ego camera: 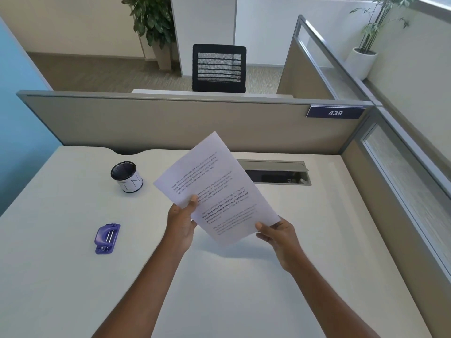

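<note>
A white printed sheet of paper (216, 189) is held up above the white desk (61, 276), tilted with its top toward the far partition. My left hand (181, 222) pinches its left edge, thumb on the printed side. My right hand (277, 236) pinches the lower right corner, thumb on top. A purple hole punch (107, 238) lies on the desk to the left of my left arm. A round pen cup (127, 176) with a black mesh inside stands further back on the left.
A beige partition (170, 123) with a sign reading 439 (335, 112) closes the desk's far side, and another partition runs along the right. An open cable tray (280, 173) sits at the back of the desk. A black chair (219, 67) stands beyond.
</note>
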The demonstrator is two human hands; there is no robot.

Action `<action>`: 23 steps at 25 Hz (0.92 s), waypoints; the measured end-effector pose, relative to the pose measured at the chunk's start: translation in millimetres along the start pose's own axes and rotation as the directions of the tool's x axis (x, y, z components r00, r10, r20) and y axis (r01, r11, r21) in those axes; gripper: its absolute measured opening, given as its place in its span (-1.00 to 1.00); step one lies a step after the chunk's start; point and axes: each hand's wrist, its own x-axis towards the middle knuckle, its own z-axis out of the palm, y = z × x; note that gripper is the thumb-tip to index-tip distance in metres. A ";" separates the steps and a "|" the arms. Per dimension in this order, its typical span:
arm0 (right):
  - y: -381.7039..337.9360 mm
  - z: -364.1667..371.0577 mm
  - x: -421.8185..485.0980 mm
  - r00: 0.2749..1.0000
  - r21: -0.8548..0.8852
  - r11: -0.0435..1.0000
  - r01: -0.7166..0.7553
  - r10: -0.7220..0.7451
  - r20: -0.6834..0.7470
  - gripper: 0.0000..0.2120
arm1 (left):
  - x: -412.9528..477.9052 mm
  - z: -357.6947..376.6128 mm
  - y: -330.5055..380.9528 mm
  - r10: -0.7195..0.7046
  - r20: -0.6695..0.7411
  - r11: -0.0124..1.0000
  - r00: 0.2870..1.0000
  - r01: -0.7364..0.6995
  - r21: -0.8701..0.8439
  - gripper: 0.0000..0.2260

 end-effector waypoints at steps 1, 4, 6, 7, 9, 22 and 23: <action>-0.5 3.3 -0.6 1.000 0.081 0.997 0.002 -0.002 0.008 -0.61 | -0.6 0.8 -3.2 -0.023 -0.009 0.999 1.000 0.023 -0.026 -0.67; 0.5 19.0 -1.2 1.000 0.204 0.979 0.019 -0.022 0.010 -0.53 | -5.0 6.6 -16.4 -0.080 -0.020 0.994 0.997 0.078 -0.074 -0.69; -1.1 26.6 0.0 0.999 0.221 0.975 0.021 -0.011 -0.044 -0.56 | -6.6 8.7 -23.9 -0.115 -0.027 0.990 0.993 0.112 -0.089 -0.72; -3.2 27.5 1.2 0.997 0.210 0.978 0.016 0.000 -0.075 -0.58 | -5.6 7.3 -25.8 -0.124 -0.026 0.988 0.992 0.121 -0.096 -0.74; -7.9 23.2 3.2 0.993 0.160 0.987 0.009 0.010 -0.115 -0.62 | -1.0 0.9 -22.9 -0.125 -0.029 0.987 0.992 0.121 -0.109 -0.75; -27.1 -19.0 4.0 0.989 -0.221 0.972 0.083 -0.108 -0.101 -0.80 | 10.5 -26.6 -3.8 -0.089 0.093 0.780 0.992 0.011 0.625 -0.62; -26.2 -19.1 3.3 0.989 -0.222 0.972 0.081 -0.106 -0.104 -0.80 | 9.9 -25.8 -8.9 -0.079 0.077 0.786 0.994 0.014 0.619 -0.61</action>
